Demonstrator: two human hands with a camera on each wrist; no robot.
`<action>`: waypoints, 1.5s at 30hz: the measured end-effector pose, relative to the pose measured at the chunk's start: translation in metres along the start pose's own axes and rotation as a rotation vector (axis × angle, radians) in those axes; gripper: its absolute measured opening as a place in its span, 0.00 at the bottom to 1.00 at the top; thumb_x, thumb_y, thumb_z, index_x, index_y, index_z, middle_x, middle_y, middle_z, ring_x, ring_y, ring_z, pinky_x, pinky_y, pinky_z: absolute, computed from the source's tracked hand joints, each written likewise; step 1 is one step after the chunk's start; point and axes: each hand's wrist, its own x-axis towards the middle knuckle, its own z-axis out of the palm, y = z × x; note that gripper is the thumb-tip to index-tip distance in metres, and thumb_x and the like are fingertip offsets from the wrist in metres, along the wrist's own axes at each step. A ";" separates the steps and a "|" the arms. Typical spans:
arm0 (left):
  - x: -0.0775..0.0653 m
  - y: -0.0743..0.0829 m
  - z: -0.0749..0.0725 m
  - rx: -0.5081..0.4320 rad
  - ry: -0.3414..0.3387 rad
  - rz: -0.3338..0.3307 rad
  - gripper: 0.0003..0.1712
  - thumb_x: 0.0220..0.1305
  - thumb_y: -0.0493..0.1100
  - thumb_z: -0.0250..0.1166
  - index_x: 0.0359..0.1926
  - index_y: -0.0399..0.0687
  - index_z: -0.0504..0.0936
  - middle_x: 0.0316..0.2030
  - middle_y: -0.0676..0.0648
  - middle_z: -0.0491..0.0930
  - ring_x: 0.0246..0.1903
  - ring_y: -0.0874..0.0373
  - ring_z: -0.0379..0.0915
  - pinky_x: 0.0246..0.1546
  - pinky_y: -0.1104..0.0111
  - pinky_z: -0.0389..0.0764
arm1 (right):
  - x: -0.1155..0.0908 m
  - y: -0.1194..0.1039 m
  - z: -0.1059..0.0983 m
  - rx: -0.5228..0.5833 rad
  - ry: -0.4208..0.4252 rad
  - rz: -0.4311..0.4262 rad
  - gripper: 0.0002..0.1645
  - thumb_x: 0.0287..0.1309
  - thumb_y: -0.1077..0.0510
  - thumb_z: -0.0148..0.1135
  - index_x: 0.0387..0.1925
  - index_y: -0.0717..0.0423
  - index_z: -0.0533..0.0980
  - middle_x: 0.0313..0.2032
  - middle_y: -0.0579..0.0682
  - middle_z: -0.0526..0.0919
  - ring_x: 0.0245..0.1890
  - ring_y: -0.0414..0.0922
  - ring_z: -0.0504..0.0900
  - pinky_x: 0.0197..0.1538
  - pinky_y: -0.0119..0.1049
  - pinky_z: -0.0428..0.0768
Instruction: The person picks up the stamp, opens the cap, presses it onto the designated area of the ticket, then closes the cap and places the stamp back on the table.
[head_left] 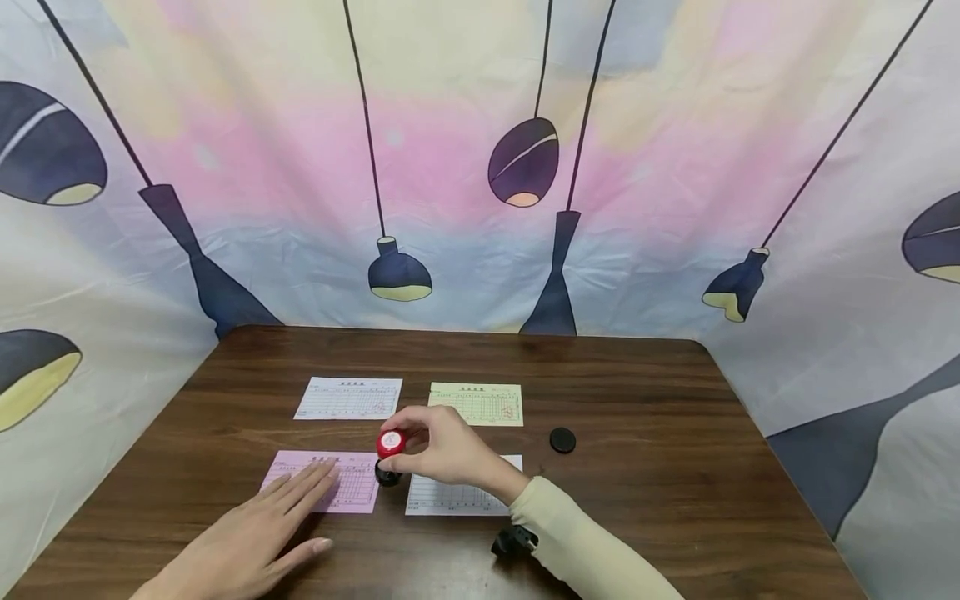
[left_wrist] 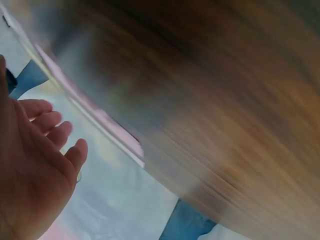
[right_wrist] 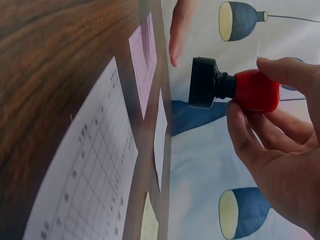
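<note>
My right hand [head_left: 450, 447] grips the red knob of a stamp [head_left: 391, 442] with a black base. In the right wrist view, the stamp [right_wrist: 255, 91] is held clear of the papers. It hovers between a pink form [head_left: 358, 487] and a white form [head_left: 457, 500], which the right hand partly covers. Over the pink form reach the straight fingers of my left hand [head_left: 258, 529]; in the left wrist view that hand [left_wrist: 40, 165] has slightly bent fingers, and whether it touches the paper is unclear.
Behind lie another white form [head_left: 348, 398] and a yellow form [head_left: 476, 403], both with red stamp marks. A round black cap [head_left: 562, 440] lies to the right on the brown wooden table [head_left: 660, 500]. A patterned curtain [head_left: 465, 150] hangs behind.
</note>
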 end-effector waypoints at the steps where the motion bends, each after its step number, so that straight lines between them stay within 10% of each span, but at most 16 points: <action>1: -0.002 -0.003 0.001 -0.003 0.017 0.020 0.44 0.69 0.68 0.66 0.76 0.49 0.72 0.75 0.46 0.73 0.81 0.63 0.55 0.78 0.86 0.30 | 0.001 0.000 0.002 0.005 -0.005 0.000 0.20 0.56 0.62 0.79 0.51 0.56 0.84 0.44 0.51 0.91 0.37 0.27 0.84 0.47 0.24 0.87; 5: -0.011 -0.012 0.009 0.043 0.085 0.094 0.49 0.65 0.71 0.67 0.76 0.45 0.71 0.74 0.44 0.74 0.82 0.76 0.27 0.80 0.81 0.24 | 0.003 -0.001 0.010 0.013 -0.020 0.007 0.20 0.55 0.61 0.81 0.49 0.54 0.85 0.43 0.48 0.90 0.36 0.25 0.84 0.46 0.23 0.87; 19: -0.035 -0.024 0.021 0.028 -0.021 -0.039 0.54 0.62 0.74 0.67 0.77 0.43 0.70 0.74 0.40 0.73 0.77 0.83 0.13 0.75 0.83 0.15 | 0.010 -0.002 0.028 -0.028 -0.053 0.038 0.22 0.54 0.57 0.82 0.50 0.53 0.85 0.44 0.44 0.92 0.38 0.23 0.83 0.48 0.24 0.87; 45: -0.038 -0.028 0.022 0.013 0.004 0.015 0.55 0.59 0.71 0.73 0.75 0.41 0.71 0.72 0.38 0.74 0.78 0.84 0.15 0.74 0.86 0.17 | 0.019 0.008 0.044 -0.129 -0.021 0.114 0.22 0.48 0.53 0.86 0.46 0.49 0.90 0.42 0.39 0.94 0.43 0.24 0.87 0.48 0.17 0.81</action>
